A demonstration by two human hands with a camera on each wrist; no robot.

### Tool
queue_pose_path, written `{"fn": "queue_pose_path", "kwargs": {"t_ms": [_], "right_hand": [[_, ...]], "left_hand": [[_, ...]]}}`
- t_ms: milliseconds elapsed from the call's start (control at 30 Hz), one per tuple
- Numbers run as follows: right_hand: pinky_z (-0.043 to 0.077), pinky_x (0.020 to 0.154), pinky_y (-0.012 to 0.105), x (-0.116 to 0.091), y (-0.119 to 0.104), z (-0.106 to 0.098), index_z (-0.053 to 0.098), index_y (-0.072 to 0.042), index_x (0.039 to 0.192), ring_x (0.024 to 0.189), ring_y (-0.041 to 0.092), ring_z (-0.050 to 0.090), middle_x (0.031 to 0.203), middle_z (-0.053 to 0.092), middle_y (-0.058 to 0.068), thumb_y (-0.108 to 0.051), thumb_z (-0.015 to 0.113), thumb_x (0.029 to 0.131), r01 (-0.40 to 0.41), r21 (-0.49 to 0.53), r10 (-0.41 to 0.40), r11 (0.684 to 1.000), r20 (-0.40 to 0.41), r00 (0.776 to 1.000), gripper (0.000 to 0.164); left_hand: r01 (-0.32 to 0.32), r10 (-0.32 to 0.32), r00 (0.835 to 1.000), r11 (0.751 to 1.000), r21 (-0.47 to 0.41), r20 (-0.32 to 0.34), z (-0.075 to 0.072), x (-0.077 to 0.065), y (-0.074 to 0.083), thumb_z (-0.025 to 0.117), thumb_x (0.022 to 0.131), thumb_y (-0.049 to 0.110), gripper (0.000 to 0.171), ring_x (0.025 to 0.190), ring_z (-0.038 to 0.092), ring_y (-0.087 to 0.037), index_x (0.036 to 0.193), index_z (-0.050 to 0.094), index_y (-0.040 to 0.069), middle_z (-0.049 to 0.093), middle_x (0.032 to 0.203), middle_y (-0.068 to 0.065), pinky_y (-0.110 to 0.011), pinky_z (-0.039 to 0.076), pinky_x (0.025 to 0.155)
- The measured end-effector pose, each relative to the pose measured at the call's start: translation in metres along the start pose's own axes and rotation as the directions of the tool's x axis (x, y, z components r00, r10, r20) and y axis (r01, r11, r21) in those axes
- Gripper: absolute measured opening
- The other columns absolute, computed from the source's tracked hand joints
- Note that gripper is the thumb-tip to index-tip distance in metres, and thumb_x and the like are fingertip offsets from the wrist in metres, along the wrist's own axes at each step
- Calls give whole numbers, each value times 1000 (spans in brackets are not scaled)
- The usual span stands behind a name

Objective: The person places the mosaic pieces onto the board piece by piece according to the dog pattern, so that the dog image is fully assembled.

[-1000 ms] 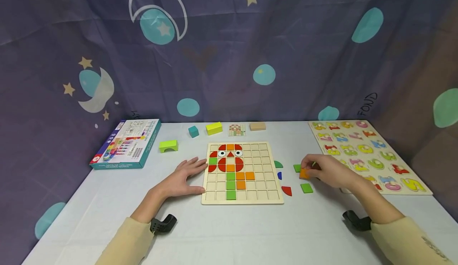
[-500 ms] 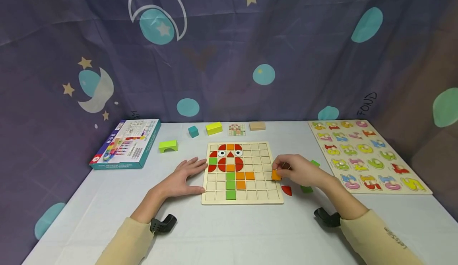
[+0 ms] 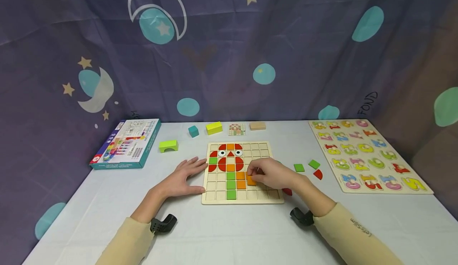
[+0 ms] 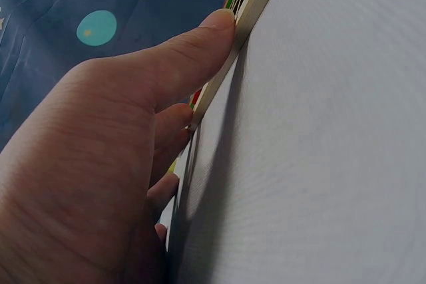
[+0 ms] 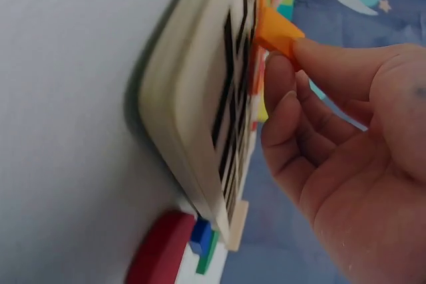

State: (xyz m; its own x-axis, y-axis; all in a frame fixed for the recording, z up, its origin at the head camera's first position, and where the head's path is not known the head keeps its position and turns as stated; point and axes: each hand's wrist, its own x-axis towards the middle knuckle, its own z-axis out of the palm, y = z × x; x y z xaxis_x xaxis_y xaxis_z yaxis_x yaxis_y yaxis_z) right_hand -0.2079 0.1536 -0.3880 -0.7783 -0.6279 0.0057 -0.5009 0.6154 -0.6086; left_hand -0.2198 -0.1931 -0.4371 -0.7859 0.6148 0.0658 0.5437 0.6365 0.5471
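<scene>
A square wooden grid board [image 3: 262,153] lies on the table, with red, orange and green tiles set in it as a bird-like figure with two eye pieces. My right hand [image 3: 273,173] pinches an orange square tile [image 3: 251,180] between thumb and index finger over the board, just right of the placed orange tiles. In the right wrist view the orange tile [image 5: 278,32] is tilted, one edge close to the grid. My left hand [image 3: 184,178] rests beside the board with fingers spread; its thumb and fingertips touch the board's left edge, also seen in the left wrist view.
Green square tiles [image 3: 299,168] and a red quarter-round tile [image 3: 318,174] lie right of the board. Beyond them is a number puzzle board [image 3: 352,173]. Behind stand several blocks [image 3: 214,128] and a small pattern card [image 3: 237,129]. A box [image 3: 127,143] lies at the left.
My right hand has carried the orange tile leftward from the loose tiles to over the board's middle. The left hand has stayed at the board's edge.
</scene>
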Motion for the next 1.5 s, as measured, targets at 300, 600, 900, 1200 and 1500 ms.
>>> {"fn": "queue_pose_path", "kwargs": {"t_ms": [300,600,900,1200,1500], "right_hand": [[51,76,30,1,-3,7,70,-13,95,79,11,54,86,62,-10,-7,73,93,14,-70,-13,997,12,1000,7],[51,75,28,-2,-3,6,72,-12,97,80,11,53,91,61,-7,-10,76,91,34,-75,-34,997,2,999,8],[50,66,28,-15,14,-19,70,-7,102,76,16,55,87,60,-4,-8,75,92,-65,26,67,998,-72,995,11],[51,66,28,-26,40,-40,68,-2,107,77,19,57,92,62,2,-7,73,92,-173,44,177,984,-134,975,16],[51,65,30,-28,56,-43,68,0,106,78,19,56,93,63,4,-1,71,91,-203,15,203,979,-153,967,16]], "left_hand": [[10,-10,1000,1000,-5,4,-1,0,2,78,84,47,84,152,16,-31,153,46,11,36,161,-3,-54,5,122],[12,-12,1000,1000,-2,2,-1,0,1,78,84,47,84,152,15,-28,153,46,12,35,161,-1,-51,4,122],[5,-5,1000,1000,0,5,0,1,3,78,84,48,84,152,16,-31,153,46,10,36,161,-3,-54,6,121],[14,-14,1000,1000,-5,6,0,0,0,78,84,49,85,153,15,-29,153,46,11,36,161,-1,-52,4,122],[20,-20,1000,1000,-3,8,0,0,1,78,84,49,85,152,16,-28,153,46,12,36,161,-1,-50,5,122]]}}
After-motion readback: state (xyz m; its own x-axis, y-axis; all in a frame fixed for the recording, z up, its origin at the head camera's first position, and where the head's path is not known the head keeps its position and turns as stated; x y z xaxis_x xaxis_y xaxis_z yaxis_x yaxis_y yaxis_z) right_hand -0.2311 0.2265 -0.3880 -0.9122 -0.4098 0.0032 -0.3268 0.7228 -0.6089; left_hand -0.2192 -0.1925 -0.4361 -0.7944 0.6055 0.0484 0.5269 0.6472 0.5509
